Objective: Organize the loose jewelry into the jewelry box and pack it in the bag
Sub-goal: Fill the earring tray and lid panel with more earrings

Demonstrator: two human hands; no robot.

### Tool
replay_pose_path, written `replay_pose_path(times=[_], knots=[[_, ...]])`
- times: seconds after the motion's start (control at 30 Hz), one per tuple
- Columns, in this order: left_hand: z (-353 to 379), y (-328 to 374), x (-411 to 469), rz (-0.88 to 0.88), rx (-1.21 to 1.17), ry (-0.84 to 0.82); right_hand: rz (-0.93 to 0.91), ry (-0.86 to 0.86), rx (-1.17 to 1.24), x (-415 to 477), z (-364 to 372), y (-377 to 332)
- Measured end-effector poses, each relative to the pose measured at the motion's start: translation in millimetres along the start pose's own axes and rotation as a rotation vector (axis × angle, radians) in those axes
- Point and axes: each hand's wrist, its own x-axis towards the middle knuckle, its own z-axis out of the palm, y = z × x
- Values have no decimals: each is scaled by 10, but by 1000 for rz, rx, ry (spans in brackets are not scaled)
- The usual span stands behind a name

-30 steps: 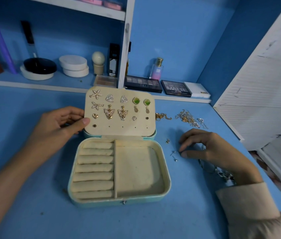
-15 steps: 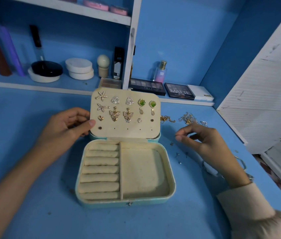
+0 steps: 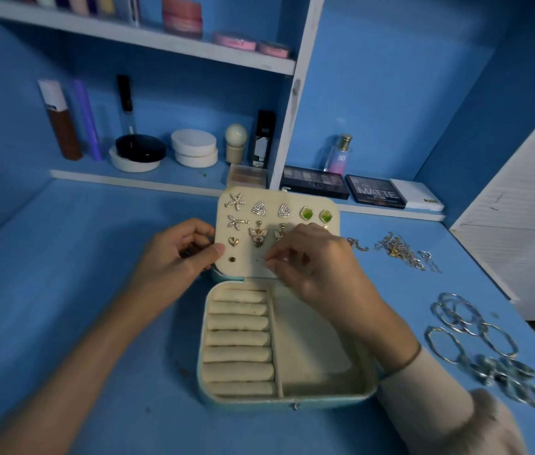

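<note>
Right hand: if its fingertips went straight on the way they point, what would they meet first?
Most likely the lid's earring panel, at its bare bottom row just ahead of the right hand; depth is unclear, so they may already touch.

jewelry box [image 3: 287, 400]: open | lid [image 3: 243, 269] upright, earrings [image 3: 259, 209] pinned | bangles [image 3: 466, 323], chains [image 3: 394, 247]: loose, right

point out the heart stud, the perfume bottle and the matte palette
heart stud [image 3: 233, 241], head view, middle of the heart
perfume bottle [image 3: 341, 159], head view, pink-blue body
matte palette [image 3: 374, 191], head view, middle of its lid
</note>
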Motion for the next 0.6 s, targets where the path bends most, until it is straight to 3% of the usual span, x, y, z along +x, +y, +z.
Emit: replay_pose_path(times=[0.6], knots=[[2, -5, 9, 8, 5, -12, 11, 29, -45, 19, 167, -4]])
